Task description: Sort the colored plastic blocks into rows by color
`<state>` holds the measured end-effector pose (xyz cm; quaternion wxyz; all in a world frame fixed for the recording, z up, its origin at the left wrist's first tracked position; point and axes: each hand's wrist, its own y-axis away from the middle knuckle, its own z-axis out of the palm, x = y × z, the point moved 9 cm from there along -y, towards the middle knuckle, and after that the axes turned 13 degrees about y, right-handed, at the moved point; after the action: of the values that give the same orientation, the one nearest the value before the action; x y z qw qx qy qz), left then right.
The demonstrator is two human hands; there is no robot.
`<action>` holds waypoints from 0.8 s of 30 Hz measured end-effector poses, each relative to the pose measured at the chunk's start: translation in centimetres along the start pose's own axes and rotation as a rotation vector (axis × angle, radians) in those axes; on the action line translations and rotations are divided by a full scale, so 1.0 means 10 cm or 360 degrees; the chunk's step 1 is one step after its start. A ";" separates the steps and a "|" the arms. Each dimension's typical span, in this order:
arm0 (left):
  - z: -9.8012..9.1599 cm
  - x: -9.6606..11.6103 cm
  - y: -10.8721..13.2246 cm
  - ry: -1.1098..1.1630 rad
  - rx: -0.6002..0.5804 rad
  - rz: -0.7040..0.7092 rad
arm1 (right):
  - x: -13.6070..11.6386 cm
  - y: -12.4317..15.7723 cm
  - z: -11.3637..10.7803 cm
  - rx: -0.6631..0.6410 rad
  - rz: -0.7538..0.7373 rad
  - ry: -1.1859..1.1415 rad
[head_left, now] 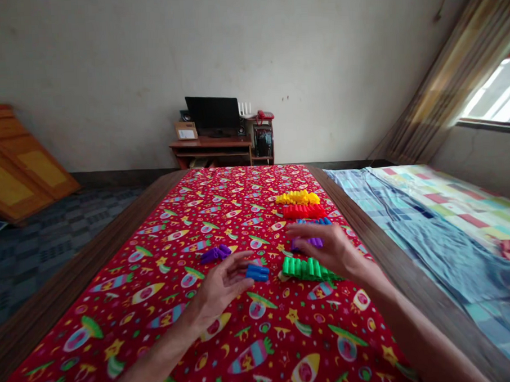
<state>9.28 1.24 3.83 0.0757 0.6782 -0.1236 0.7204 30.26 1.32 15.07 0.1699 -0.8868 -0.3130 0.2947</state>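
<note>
My left hand (222, 281) is over the red patterned cloth, fingers curved and apart. Right at its fingertips lie blue tube-like plastic pieces (257, 273); whether thumb and pieces touch is hard to see. Beyond that hand is a small group of purple tube-like pieces (215, 254). My right hand (327, 244), thumb and fingers apart, hovers over more purple pieces (300, 244) and partly hides them. A row of green pieces (307, 268) lies just nearer to me. Behind the right hand are a partly covered blue row (324, 222), a red row (303, 212) and a yellow row (297, 198).
The cloth (262, 348) covers a table with dark wooden edges (357, 209). To the right is a bed with a blue and checked cover (434, 239). A desk (213, 143) with a monitor (213, 115) stands by the far wall; a wooden cabinet (21, 162) is at left.
</note>
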 end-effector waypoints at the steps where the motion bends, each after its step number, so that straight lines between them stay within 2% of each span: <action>1: 0.04 -0.02 0.03 0.0152 -0.0028 -0.0074 | -0.30 0.01 0.17 -0.0135 -0.0193 -0.0045; 3: 0.13 -0.05 0.09 0.0372 -0.0103 -0.0192 | -0.76 0.09 0.45 -0.0375 -0.0525 -0.0107; 5: 0.20 -0.05 0.14 0.0522 -0.0217 -0.0287 | -0.96 0.15 0.58 -0.0542 -0.0696 -0.0163; 9: 0.36 -0.04 0.25 0.0666 -0.0508 -0.0493 | -0.95 0.20 0.59 -0.0751 -0.0750 -0.0347; 11: 0.42 -0.05 0.28 0.0713 -0.0577 -0.0569 | -0.93 0.22 0.58 -0.0792 -0.0735 -0.0382; 15: 0.45 -0.08 0.27 0.0800 -0.0444 -0.0566 | -0.93 0.24 0.58 -0.0743 -0.0688 -0.0318; 21: 0.41 -0.06 0.22 0.0764 -0.0249 -0.0470 | -0.92 0.24 0.59 -0.0519 -0.0647 -0.0110; 24: 0.33 -0.05 0.18 0.0635 -0.0166 -0.0419 | -0.82 0.20 0.55 -0.0340 -0.0607 -0.0050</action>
<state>11.96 -1.41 3.31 0.2266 0.5279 -0.0538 0.8167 22.56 -4.84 13.29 0.1227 -0.8197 -0.5071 0.2363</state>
